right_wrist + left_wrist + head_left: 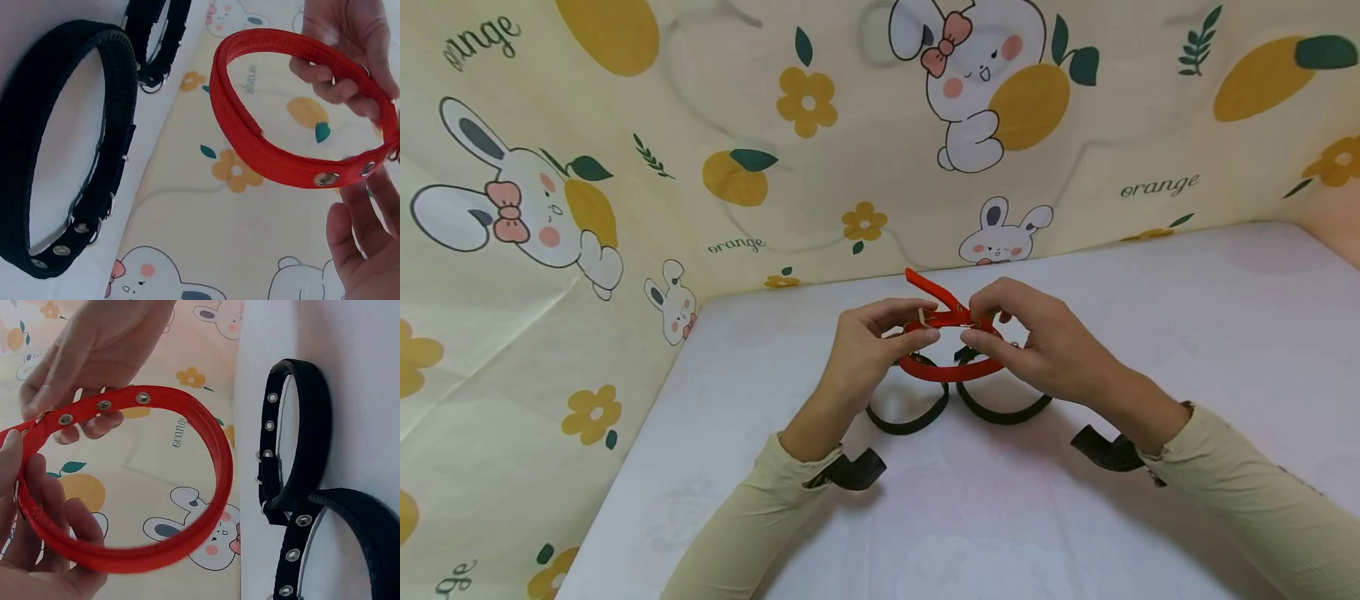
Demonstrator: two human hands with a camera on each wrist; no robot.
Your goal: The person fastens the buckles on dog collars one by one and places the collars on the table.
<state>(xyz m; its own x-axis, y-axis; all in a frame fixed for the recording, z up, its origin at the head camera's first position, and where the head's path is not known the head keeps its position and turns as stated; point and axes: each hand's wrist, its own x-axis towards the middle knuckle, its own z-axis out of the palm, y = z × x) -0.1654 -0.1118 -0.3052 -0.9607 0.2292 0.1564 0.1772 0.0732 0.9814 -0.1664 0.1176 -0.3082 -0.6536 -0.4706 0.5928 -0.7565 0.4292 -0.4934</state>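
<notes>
Both hands hold a red collar (951, 370) up above the table, closed into a loop with its loose strap end sticking up at the far side. My left hand (868, 346) pinches it by the buckle between thumb and fingers. On the other side, my right hand (1047, 337) pinches the strap close to the buckle. Metal eyelets show along the red band (142, 399) in the left wrist view; fingers partly cover the buckle. Beneath, two black collars, a left one (907, 428) and a right one (1006, 417), stand looped on the table.
A white-covered table (925, 533) spreads under the hands. Behind it and to the left hangs a cream cloth (820, 183) printed with rabbits and oranges. Black devices (859, 470) are strapped at the wrists.
</notes>
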